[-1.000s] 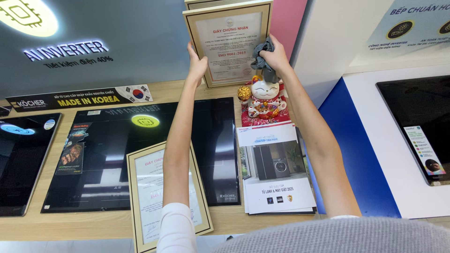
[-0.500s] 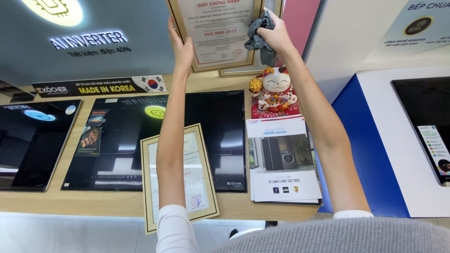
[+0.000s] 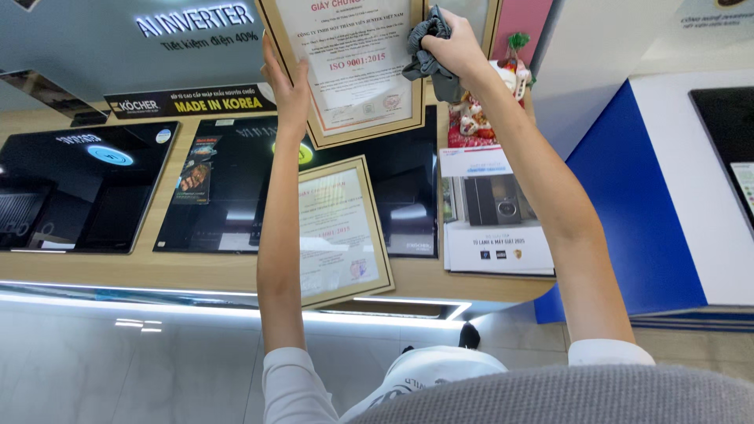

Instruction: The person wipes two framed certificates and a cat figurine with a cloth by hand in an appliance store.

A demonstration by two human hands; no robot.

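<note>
Head view: both your arms reach up and forward. Your left hand (image 3: 287,82) grips the left edge of the raised framed certificate (image 3: 349,67), fingers wrapped behind it. Your right hand (image 3: 455,49) is closed on a grey cloth (image 3: 424,49), pressed to the frame's right side, above the counter (image 3: 212,271).

A long black strip sign with yellow and white lettering and a small flag emblem (image 3: 191,101) stood at the back of the wooden display counter (image 3: 196,271). Above it, a grey wall panel carried glowing white letters (image 3: 195,21). On the counter's dark glass cooktop (image 3: 236,188) lay a small rectangular food-photo label (image 3: 194,174) and a round yellow sticker (image 3: 302,151). At the counter's right end lay a white brochure picturing dark appliances (image 3: 495,224).
</note>
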